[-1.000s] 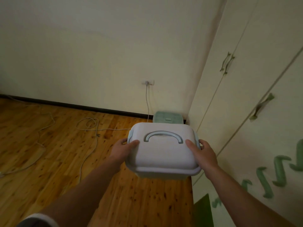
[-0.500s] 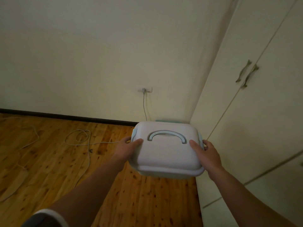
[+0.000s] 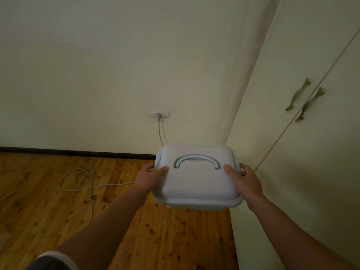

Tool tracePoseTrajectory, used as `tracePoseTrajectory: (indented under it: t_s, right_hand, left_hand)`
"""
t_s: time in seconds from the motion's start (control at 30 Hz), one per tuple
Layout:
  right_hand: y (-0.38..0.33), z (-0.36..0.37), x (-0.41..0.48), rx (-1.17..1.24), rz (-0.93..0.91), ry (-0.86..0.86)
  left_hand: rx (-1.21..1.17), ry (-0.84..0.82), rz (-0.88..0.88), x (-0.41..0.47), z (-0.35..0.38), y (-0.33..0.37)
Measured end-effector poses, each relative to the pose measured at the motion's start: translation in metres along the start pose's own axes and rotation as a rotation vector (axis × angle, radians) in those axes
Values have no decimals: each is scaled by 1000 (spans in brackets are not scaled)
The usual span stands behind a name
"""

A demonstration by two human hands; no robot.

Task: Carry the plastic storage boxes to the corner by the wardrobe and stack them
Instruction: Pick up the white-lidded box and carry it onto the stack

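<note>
Wood floor point(image 3: 48, 215) runs to the wardrobe point(image 3: 292, 162) corner, dead ahead of and below your grip. Left hand point(image 3: 151, 177) & right hand point(image 3: 246, 181) each clamp a short end of one storage box point(image 3: 196, 184), held in the air w/ its long axis across you. Both hands sit equally near. No 2nd box visible now.

1. Left arm stretched forward from the lower left, forearm bare, a pale sleeve edge at the bottom.
2. Left hand point(image 3: 151, 177) clamped on the left side of the storage box point(image 3: 197, 180), thumb lying on the lid, fingers curled round the edge.
3. Right arm reaching in from the lower right, forearm bare.
4. Right hand point(image 3: 246, 181) gripping the opposite side, thumb on top, fingers wrapped round the rim.
</note>
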State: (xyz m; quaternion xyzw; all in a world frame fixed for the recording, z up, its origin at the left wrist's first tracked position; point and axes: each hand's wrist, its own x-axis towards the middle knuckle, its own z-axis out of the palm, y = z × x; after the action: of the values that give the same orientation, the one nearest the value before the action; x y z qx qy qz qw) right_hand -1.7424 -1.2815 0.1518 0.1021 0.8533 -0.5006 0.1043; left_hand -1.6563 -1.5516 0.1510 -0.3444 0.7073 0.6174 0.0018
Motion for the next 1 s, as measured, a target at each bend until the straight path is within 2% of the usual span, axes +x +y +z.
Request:
tracePoseTrajectory:
  t_s: [0.27, 0.53, 1.0]
  right_hand:
    - [-22, -10, 110, -35, 7, -60]
    - [-39, 4, 178, -28, 27, -104]
    - [-81, 66, 311, -78, 104, -86]
  left_hand:
    - [-21, 27, -39, 79, 48, 39]
    - [12, 14, -57, 145, 64, 62]
    - [21, -149, -125, 317, 73, 96]
